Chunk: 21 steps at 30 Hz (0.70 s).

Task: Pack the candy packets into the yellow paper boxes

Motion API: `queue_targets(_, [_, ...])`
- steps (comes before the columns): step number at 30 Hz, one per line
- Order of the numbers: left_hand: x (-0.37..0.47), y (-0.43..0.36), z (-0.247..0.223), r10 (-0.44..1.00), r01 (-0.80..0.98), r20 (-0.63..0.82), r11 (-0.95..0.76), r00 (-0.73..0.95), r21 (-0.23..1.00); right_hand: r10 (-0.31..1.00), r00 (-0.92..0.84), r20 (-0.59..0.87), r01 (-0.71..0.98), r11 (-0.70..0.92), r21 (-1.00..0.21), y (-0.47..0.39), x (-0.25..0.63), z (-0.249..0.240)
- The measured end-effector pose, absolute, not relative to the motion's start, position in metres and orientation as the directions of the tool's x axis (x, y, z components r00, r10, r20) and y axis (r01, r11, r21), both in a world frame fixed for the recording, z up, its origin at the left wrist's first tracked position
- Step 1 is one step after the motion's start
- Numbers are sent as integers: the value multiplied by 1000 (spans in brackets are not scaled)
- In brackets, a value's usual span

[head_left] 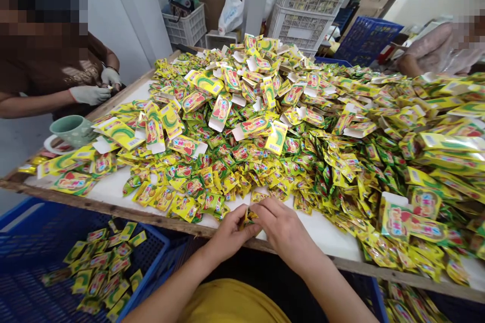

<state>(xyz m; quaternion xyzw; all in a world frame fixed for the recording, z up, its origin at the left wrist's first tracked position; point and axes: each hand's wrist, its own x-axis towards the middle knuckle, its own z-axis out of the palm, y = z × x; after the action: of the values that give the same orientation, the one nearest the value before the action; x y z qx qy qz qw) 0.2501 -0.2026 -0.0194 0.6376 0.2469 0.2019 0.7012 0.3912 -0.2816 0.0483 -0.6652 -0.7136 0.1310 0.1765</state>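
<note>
- The person's left hand (229, 229) and right hand (280, 222) meet at the table's near edge, fingers closed together on a small packet (249, 216), which they mostly hide.
- Just beyond the hands, loose yellow and green sachets (223, 169) spread over the white top of the table (331, 234).
- Farther ahead of them, printed cartons (276, 137), many with white end flaps open, lie heaped on the sachets.
- To the right of the hands, more cartons (424, 219) rest among sachets near the table's edge.
- Below and left of the hands, a blue crate (22, 252) holds scattered yellow-green packs (100, 267).
- Well left of the hands, a pale green cup (71, 125) stands at the table's corner.
- Past the cup, a co-worker's 2 gloved hands (91, 95) are close together; what they grasp is too small to tell.
- Far beyond the heap, white crates (303, 20) are stacked.
</note>
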Motion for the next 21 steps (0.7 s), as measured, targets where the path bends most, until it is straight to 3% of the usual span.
queue_targets(9, [250,-203,-23,631,27,-108,137,769,990,979,-5,204,868,105,-485,-287,395,41])
queue_targets(12, [246,-202,-24,610,6,-100,154,786,988,976,43,216,796,97,-598,-292,393,29])
queue_targets(15, [240,-199,-18,591,-2,-116,196,798,981,898,365,245,573,-9,-819,-302,392,17])
queue_targets(17, [237,-195,-11,584,20,-165,246,795,969,830,552,76,280,-98,-955,-307,387,9])
queue_targets(19, [236,-192,-5,534,38,-229,345,814,938,836,523,-164,-17,-182,-983,-308,379,2])
queue_targets(21, [237,-190,0,459,39,-288,479,841,877,847,458,-269,-156,-221,-963,-305,370,-1])
